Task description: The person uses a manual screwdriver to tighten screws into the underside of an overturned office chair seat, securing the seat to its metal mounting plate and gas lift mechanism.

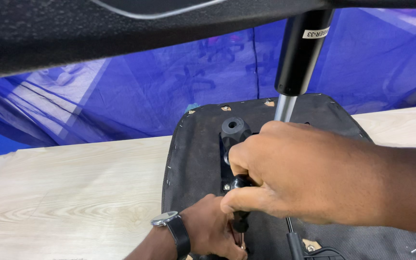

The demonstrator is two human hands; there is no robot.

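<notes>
Closest to me, my left hand (213, 231) with the wristwatch (167, 219) sits low at the near edge of the upturned seat base (193, 154), fingers curled in around something small near the tool tip, probably steadying it, though I can't tell what it's pinching since my other hand covers most of it

Right above it my right hand (275, 173) wraps the black screwdriver handle (240, 185), fingers pressed together in a full fist with the thumb laid over the top. Looks like a grip made for pushing down and twisting, with the shaft pointing down toward the left hand

The tool sits right beside the black metal bracket (227, 163) bolted to the seat underside, and there's a round black knob (234, 129) just past my knuckles. The seat lies fabric side down on the light wood bench (73, 183), which keeps the fittings facing up at me

Further back a black gas lift cylinder (302, 48) with its silver rod rises up out of view, and behind it all hangs blue netting (121, 91)
</notes>
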